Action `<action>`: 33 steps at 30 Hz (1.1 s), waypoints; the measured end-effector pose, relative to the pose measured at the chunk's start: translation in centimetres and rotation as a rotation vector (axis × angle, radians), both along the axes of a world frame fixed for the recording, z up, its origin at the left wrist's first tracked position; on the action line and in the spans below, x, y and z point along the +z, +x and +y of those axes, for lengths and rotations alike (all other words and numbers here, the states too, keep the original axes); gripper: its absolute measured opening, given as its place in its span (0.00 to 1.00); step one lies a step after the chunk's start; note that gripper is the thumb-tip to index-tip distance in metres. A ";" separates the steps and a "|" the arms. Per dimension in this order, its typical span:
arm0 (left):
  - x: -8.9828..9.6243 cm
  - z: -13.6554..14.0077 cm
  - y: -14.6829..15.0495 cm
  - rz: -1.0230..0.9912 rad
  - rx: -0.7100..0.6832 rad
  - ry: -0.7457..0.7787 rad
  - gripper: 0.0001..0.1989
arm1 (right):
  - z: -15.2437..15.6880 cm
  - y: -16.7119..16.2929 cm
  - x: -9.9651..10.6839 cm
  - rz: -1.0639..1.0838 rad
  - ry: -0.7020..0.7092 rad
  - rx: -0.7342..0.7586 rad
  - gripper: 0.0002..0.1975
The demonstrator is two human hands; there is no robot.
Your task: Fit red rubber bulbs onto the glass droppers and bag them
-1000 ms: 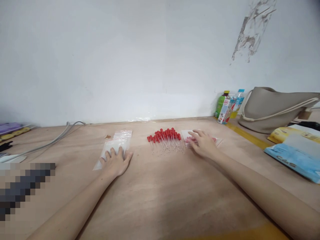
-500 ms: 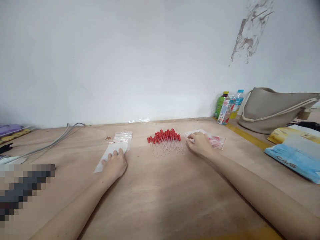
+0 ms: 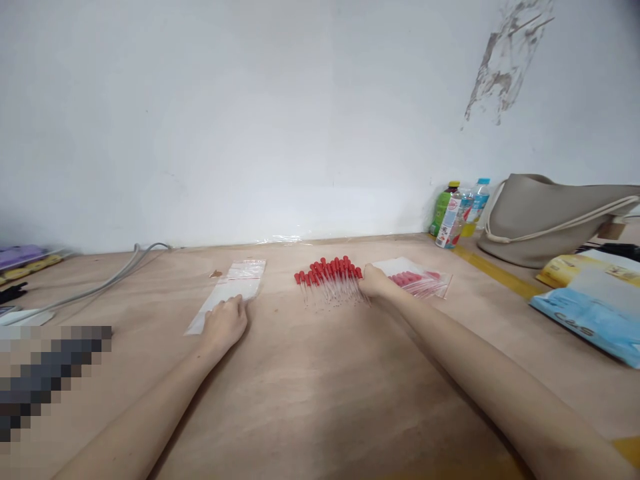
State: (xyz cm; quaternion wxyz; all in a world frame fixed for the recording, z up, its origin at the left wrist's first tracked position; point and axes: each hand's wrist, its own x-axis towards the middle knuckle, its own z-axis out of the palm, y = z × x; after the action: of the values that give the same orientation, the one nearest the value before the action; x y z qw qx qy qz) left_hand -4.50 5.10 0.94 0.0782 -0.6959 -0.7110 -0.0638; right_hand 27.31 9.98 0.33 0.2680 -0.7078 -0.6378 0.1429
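Note:
Droppers with red bulbs and thin clear stems (image 3: 333, 277) lie side by side in a pile mid-table. At the pile's right end is my right hand (image 3: 374, 281), its fingers closed around the outermost dropper; the fingertips are partly hidden. My left hand (image 3: 226, 323) rests with curled fingers on the edge of a flat clear zip bag (image 3: 247, 270), which has a red seal line and a white area. Beside my right wrist lies another zip bag (image 3: 425, 283) with several red-bulbed droppers in it.
Bottles (image 3: 453, 217) stand by the wall at the right, near a grey bag (image 3: 545, 217). A blue tissue pack (image 3: 583, 323) lies at the right edge. A grey cable (image 3: 107, 280) runs across the left, with a pixelated dark object (image 3: 50, 373) in front of it.
My right hand has moved left from the filled bag to the droppers and its fingers have closed. My left hand's fingers have curled in on the zip bag.

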 end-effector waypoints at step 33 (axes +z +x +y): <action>-0.8 -6.1 6.5 -0.372 -0.950 -0.196 0.23 | -9.3 -0.8 -2.7 1.079 0.080 0.208 0.20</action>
State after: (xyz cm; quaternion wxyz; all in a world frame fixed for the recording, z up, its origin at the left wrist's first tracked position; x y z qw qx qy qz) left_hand 1.98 -0.97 0.10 -0.1525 -0.9229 -0.3211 -0.1482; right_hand 26.49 0.73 -2.40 0.5681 -0.4567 -0.4813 0.4869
